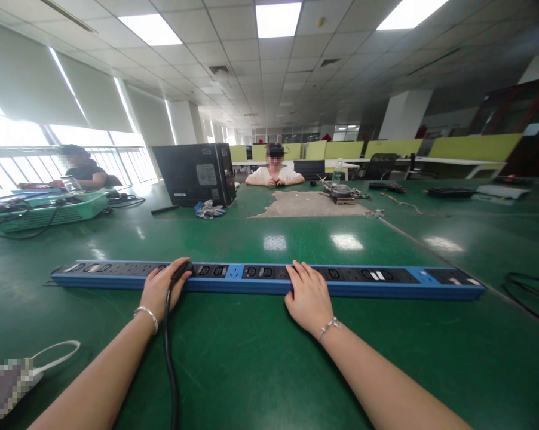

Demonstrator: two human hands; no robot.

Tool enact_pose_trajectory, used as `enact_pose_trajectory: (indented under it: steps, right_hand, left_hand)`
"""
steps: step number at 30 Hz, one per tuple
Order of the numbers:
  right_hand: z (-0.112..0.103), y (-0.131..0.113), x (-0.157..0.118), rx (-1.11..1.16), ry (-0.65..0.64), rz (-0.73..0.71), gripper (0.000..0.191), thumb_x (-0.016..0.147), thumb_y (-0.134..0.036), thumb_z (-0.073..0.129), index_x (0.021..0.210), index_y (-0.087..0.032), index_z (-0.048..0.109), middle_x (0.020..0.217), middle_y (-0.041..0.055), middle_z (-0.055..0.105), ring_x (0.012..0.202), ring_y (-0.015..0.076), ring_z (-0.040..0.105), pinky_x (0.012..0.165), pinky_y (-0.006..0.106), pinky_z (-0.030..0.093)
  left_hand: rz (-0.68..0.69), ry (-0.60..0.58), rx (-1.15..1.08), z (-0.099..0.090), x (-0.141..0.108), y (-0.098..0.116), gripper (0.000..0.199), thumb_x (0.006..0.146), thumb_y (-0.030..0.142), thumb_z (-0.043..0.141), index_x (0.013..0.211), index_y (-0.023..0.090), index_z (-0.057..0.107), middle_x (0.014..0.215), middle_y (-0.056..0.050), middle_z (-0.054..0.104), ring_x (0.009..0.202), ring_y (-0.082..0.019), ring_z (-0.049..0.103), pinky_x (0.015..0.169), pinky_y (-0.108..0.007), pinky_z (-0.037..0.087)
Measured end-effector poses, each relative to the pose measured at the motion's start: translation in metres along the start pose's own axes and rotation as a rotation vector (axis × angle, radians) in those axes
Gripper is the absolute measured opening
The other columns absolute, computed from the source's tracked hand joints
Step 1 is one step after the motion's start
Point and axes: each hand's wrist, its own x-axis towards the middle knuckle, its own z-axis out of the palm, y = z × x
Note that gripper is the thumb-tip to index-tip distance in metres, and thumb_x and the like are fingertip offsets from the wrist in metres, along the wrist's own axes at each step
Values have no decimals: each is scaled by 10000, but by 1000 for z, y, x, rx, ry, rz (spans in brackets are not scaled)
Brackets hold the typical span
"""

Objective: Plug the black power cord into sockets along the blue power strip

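A long blue power strip (260,288) with a black socket face lies crosswise on the green tabletop (233,358). My left hand (159,289) is closed around a black power plug (181,271) at the strip's sockets, left of its middle. Whether the plug's pins sit in a socket is hidden. From the plug, a thick black cord (168,352) runs down toward me past the wrist. Right of the middle, my right hand (309,295) grips the strip, fingers over the socket face and thumb at the near side.
Farther back stand a black computer case (193,174), a work glove (210,209) and a green basket (83,210) with cables. A person (275,170) sits opposite; another (83,170) is at left. A black cable (532,292) lies at right, a blurred strapped item (7,388) at lower left.
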Motion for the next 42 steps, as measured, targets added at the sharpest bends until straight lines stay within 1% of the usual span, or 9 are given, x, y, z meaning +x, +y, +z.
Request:
enact_pose_trajectory:
  steps: [14,19,24,25,27,31,35,39,42]
  right_hand:
    - [-1,0,1,1,-7,-2,530,740,-189,463,1270,-163,480,1343,75,462,1250,213,335,1032,361,222]
    - [0,0,1,7,-4,-2,530,739,-189,459,1267,-162,485,1344,72,461,1251,214,334,1034,359,218]
    - [0,0,1,20,-3,-1,532,734,-193,458,1264,-154,489,1340,78,463,1250,223,335,1032,366,217]
    - [0,0,1,21,-3,-1,532,734,-192,457,1264,-153,490,1340,78,464,1249,224,337,1031,366,218]
    - [0,0,1,23,-2,1,532,733,-188,456,1262,-150,492,1339,78,466,1248,222,338,1031,364,217]
    - [0,0,1,24,4,4,530,730,-182,456,1258,-150,495,1338,79,466,1245,220,339,1030,359,214]
    - [2,-1,1,22,11,3,533,729,-185,465,1261,-152,489,1339,83,463,1246,221,332,1030,363,210]
    - [3,-1,1,24,14,13,533,727,-188,471,1258,-157,491,1335,85,466,1244,223,333,1025,370,211]
    - [3,-2,1,32,26,14,530,728,-193,467,1255,-158,497,1331,80,470,1239,226,340,1026,370,211]
  left_hand:
    - [-17,54,-21,11,0,-4,332,836,372,424,1140,276,517,1036,-28,685,952,-195,619,996,-385,315]
    - [-35,48,-63,1,0,1,334,829,389,443,1126,270,539,1007,-28,687,923,-212,625,959,-390,364]
    - [-267,260,-184,-20,0,19,420,845,474,405,1192,255,498,1054,-50,650,891,-233,621,783,-346,466]
    - [-239,250,-198,-21,0,26,421,841,475,415,1189,255,500,1077,-48,640,902,-234,617,789,-344,465]
    - [-109,142,-247,-17,-1,44,400,836,447,434,1178,255,511,1047,-34,650,905,-220,618,801,-324,465]
    - [93,-25,-285,3,0,78,374,852,378,416,1192,247,503,1013,-31,664,904,-200,616,843,-313,449]
    - [91,-69,-252,11,0,95,369,861,350,400,1200,237,492,1009,-42,668,910,-207,617,846,-324,443]
    - [70,-125,-225,6,-1,101,340,867,323,397,1185,250,495,1014,-23,671,914,-190,618,862,-318,430]
    - [69,-111,-179,8,-3,102,314,869,324,408,1162,271,509,1005,-7,676,912,-177,614,871,-311,418]
